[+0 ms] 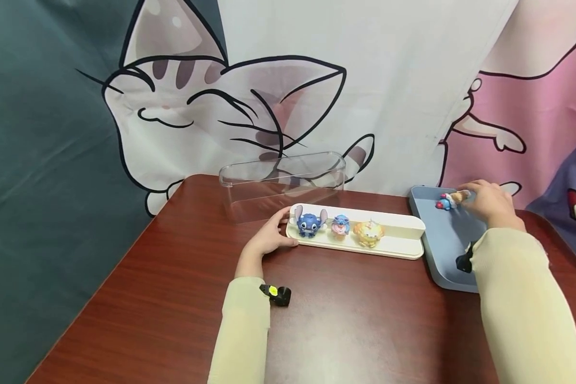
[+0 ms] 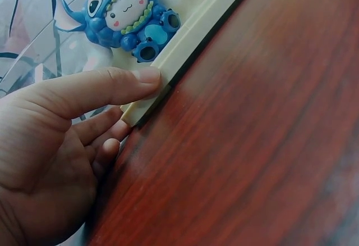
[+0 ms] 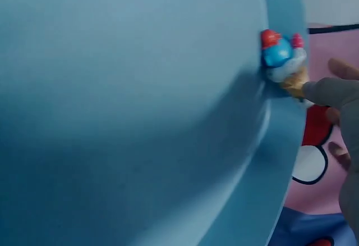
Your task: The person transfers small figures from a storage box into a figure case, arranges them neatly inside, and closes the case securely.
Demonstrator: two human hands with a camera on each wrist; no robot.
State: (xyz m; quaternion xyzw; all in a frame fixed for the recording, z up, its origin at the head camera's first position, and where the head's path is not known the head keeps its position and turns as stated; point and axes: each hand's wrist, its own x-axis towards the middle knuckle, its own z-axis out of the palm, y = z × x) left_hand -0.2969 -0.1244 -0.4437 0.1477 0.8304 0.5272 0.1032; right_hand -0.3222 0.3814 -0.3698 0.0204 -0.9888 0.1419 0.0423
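My left hand [image 1: 268,234] grips the left end of a cream display base [image 1: 403,252], thumb on its front edge and fingers behind the end. On the base stand a blue long-eared figurine [image 1: 309,225], a small blue-and-pink figurine [image 1: 340,226] and a yellow figurine [image 1: 369,233]. At the far end of the blue-grey tray [image 1: 448,250], my right hand [image 1: 493,205] pinches an ice cream cone figurine [image 3: 286,60] by its cone end. The cone's red, blue and white top points away from that hand, close to the tray wall.
A clear plastic cover [image 1: 283,186] stands behind the display base, near the table's back edge. The tray sits against the base's right end. A cat-print curtain [image 1: 173,106] hangs just behind the brown table [image 1: 317,320].
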